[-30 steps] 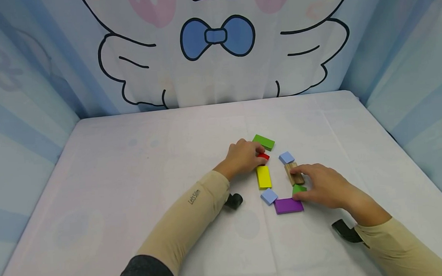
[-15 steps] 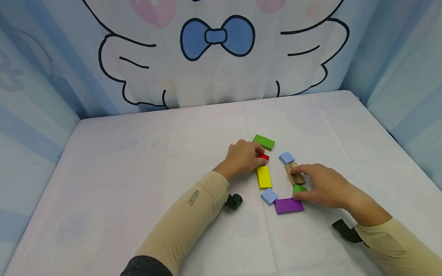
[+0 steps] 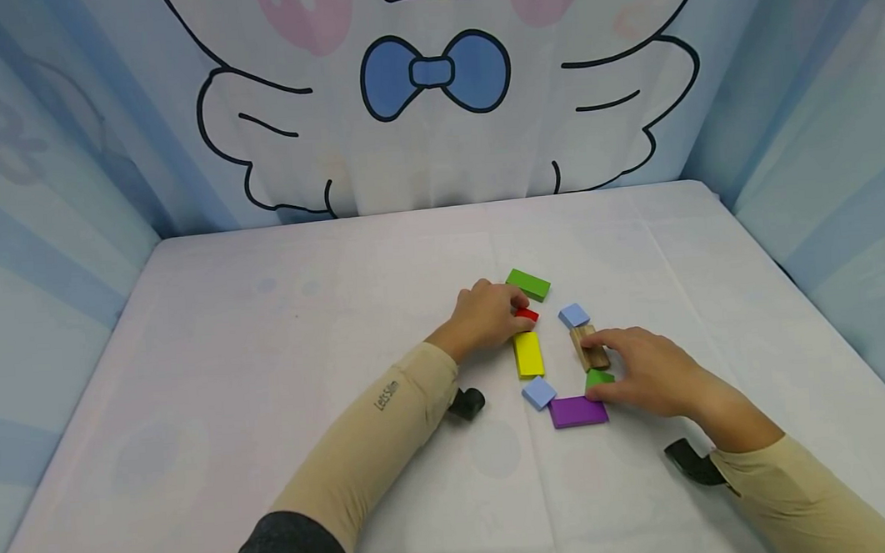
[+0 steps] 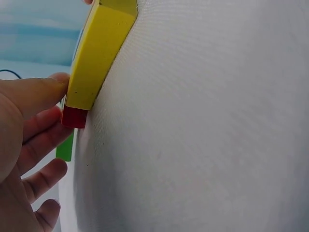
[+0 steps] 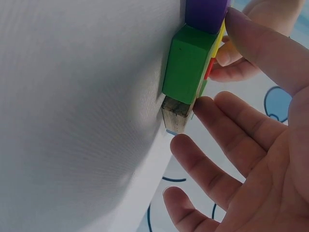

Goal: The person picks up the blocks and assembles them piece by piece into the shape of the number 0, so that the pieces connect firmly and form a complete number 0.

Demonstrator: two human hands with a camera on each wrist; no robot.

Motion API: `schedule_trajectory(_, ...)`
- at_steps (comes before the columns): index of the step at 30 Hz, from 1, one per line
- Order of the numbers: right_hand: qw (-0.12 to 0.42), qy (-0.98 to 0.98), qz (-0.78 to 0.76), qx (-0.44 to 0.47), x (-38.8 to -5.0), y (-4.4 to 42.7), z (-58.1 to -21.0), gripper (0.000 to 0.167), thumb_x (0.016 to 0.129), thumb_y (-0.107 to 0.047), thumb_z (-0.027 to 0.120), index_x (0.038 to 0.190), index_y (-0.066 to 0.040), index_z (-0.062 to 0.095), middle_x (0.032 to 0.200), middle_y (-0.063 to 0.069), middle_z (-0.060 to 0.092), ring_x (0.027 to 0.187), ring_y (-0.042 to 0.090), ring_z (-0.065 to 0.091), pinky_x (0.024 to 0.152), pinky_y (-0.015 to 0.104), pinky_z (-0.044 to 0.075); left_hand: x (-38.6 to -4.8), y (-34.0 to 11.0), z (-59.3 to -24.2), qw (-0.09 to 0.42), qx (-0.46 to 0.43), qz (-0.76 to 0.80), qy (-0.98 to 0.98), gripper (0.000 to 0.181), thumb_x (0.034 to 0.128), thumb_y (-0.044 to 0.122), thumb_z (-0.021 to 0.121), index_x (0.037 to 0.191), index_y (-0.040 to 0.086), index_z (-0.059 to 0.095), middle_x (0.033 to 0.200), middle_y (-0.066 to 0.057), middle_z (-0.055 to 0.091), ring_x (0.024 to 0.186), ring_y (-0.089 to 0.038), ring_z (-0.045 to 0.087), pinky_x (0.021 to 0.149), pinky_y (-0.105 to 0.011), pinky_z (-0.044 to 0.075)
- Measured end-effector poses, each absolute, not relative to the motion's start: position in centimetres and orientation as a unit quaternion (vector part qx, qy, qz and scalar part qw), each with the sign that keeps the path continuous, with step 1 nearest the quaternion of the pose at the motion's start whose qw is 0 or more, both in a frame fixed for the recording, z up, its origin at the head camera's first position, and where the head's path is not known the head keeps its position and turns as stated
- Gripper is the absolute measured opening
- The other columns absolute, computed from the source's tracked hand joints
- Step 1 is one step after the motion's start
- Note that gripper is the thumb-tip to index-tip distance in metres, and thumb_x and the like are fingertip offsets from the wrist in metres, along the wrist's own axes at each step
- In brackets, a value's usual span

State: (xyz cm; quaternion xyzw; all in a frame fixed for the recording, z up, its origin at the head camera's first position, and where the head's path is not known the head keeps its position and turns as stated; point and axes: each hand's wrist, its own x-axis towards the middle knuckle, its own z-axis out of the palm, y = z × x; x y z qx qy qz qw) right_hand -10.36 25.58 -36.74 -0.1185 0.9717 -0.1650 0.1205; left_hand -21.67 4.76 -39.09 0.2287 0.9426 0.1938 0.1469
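My left hand (image 3: 484, 312) holds the small red block (image 3: 527, 314) between thumb and fingers. A yellow block (image 3: 528, 355) stands just nearer, close to the thumb tip; a long green block (image 3: 529, 284) lies beyond the fingers. With loosely extended fingers, my right hand (image 3: 656, 374) touches the blocks on the right side. Its index fingertip rests at a wooden block (image 3: 591, 348), and its thumb is at a smaller green block (image 3: 598, 378) by the purple block (image 3: 578, 412). In the right wrist view the green block (image 5: 188, 65) sits between the purple and wooden ones.
One light blue block (image 3: 574, 315) lies beyond the wooden block, another light blue block (image 3: 539, 393) at the near left corner. Together the blocks outline a ring on the white cloth-covered table (image 3: 267, 361). A printed curtain (image 3: 436, 160) hangs behind.
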Motion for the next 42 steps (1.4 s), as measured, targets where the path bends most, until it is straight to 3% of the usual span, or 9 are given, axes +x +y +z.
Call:
schedule_trajectory(8,0.114,0.972,-0.165,-0.12,-10.35,25.51,-36.75,0.066,0.08,-0.038,0.082,0.132,-0.003,0.061,0.127,0.02,0.061,0.118,0.043,0.055,0.095,0.06,0.044,-21.95,4.6,-39.37,0.155,0.225,0.219,0.937,0.035,0.0979,0.035,0.065,0.13,0.022,0.067,0.122,0.008,0.066,0.111,-0.018,0.049,0.093,-0.037,0.038)
schedule_trajectory(42,0.113,0.974,-0.161,-0.115,-10.27,25.51,-36.7,0.065,0.081,-0.037,0.081,0.133,-0.003,0.06,0.127,0.021,0.062,0.117,0.043,0.055,0.095,0.06,0.045,-21.77,4.4,-39.13,0.162,0.225,0.209,0.938,0.03,0.0996,0.033,0.063,0.127,0.021,0.068,0.116,0.007,0.067,0.108,-0.017,0.048,0.093,-0.037,0.038)
